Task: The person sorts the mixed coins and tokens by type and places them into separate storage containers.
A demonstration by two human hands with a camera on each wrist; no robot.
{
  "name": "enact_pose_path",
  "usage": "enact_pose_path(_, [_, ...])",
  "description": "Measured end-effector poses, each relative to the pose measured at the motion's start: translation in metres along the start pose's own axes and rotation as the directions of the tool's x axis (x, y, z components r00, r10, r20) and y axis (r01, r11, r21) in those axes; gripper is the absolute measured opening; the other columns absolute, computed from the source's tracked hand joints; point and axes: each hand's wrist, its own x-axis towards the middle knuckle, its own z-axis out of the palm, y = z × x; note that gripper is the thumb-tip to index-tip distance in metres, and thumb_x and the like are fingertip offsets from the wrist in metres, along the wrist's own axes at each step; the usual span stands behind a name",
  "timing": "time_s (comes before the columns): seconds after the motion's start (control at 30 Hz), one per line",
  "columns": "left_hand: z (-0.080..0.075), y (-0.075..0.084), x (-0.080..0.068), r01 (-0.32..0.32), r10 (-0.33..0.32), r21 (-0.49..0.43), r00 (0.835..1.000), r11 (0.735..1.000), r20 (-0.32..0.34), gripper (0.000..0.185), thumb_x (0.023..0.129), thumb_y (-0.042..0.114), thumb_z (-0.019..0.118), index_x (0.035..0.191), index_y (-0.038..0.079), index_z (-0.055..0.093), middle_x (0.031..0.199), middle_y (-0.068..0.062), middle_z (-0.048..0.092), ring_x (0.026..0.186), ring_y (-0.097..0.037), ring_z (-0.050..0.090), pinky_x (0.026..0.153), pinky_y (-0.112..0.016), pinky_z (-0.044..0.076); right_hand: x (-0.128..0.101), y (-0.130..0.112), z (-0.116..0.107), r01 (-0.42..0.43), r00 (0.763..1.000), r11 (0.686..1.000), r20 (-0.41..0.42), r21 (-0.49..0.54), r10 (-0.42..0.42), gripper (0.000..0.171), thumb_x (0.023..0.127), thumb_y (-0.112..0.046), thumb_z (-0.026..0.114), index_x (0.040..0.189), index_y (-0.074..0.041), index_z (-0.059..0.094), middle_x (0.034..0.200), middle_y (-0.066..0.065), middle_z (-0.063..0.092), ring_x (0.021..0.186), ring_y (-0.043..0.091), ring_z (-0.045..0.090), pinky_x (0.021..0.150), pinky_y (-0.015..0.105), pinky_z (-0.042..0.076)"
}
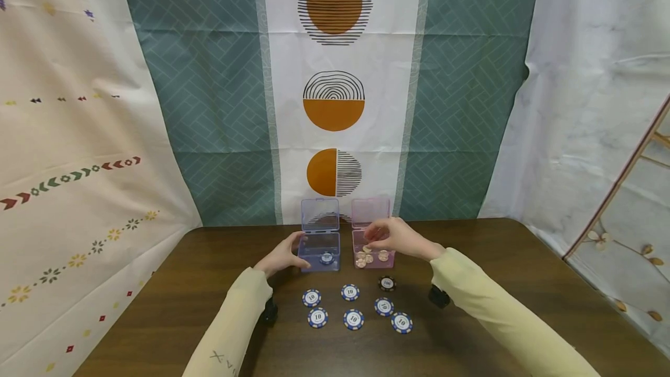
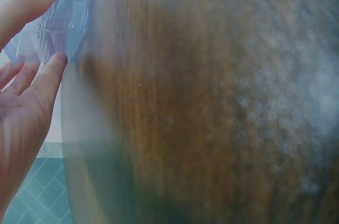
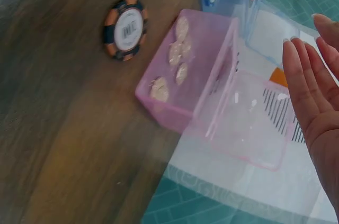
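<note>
My left hand (image 1: 282, 256) is at the left side of a clear blue plastic box (image 1: 319, 243), thumb near its front corner and fingers near the back one. In the left wrist view, those fingers are spread and fairly straight against the box (image 2: 79, 17). One poker chip (image 1: 327, 258) lies inside it. Over the back of a clear pink box (image 1: 388, 262) hovers my right hand (image 1: 400, 238), fingers extended, with nothing visible in it. Several copper-coloured coins (image 3: 160, 90) lie on the pink box's floor. Both hinged lids stand raised.
Several blue-and-white chips marked 10 (image 1: 353, 319) lie spread on the dark wooden table (image 1: 471, 307) before the boxes. A black-and-orange chip (image 1: 387, 283) lies just in front of the pink box. A patterned curtain (image 1: 335, 132) hangs behind the table.
</note>
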Motion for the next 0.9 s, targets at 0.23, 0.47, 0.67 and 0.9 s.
enact_pose_path(0.23, [0.0,-0.001,0.001,0.026,-0.026,0.008,1.0,1.0,-0.013,0.089,0.062,0.004,0.081,0.134,-0.002,0.031,0.133,-0.021,0.037,0.122,-0.038,0.033,0.096,-0.049,0.027,-0.017,0.01,0.0,0.007,0.999,0.999,0.033,-0.031,-0.006,0.017,0.082,-0.011,0.067,0.098,-0.005,0.066,0.091,0.003,0.063,0.077,0.012,0.059,0.067,0.029,0.049])
enact_pose_path(0.47, [0.0,-0.002,0.001,0.036,-0.036,0.002,0.999,0.999,-0.013,0.087,0.062,0.002,0.081,0.134,-0.001,0.032,0.133,-0.02,0.038,0.122,-0.037,0.033,0.096,-0.049,0.028,-0.029,0.021,0.003,0.012,0.999,0.999,0.051,-0.03,-0.011,0.015,0.082,-0.012,0.068,0.096,-0.007,0.066,0.086,0.0,0.063,0.072,0.013,0.059,0.062,0.028,0.049])
enact_pose_path(0.67, [0.001,-0.001,0.002,0.012,-0.013,-0.012,1.0,1.0,-0.012,0.088,0.062,-0.001,0.079,0.134,-0.004,0.03,0.133,-0.024,0.036,0.122,-0.04,0.032,0.095,-0.051,0.027,-0.037,0.028,0.007,-0.011,0.996,1.0,0.086,-0.021,0.012,0.021,0.079,-0.012,0.07,0.098,-0.005,0.067,0.088,0.002,0.064,0.072,0.011,0.059,0.063,0.027,0.05])
enact_pose_path(0.9, [0.001,0.0,0.001,0.029,-0.029,-0.001,0.999,1.0,-0.016,0.087,0.062,0.001,0.08,0.134,-0.001,0.031,0.133,-0.02,0.038,0.122,-0.037,0.033,0.096,-0.048,0.027,-0.046,0.038,0.014,-0.039,0.99,0.999,0.133,0.007,0.038,0.023,0.079,-0.008,0.07,0.098,0.003,0.064,0.089,0.012,0.064,0.071,0.013,0.059,0.063,0.025,0.05])
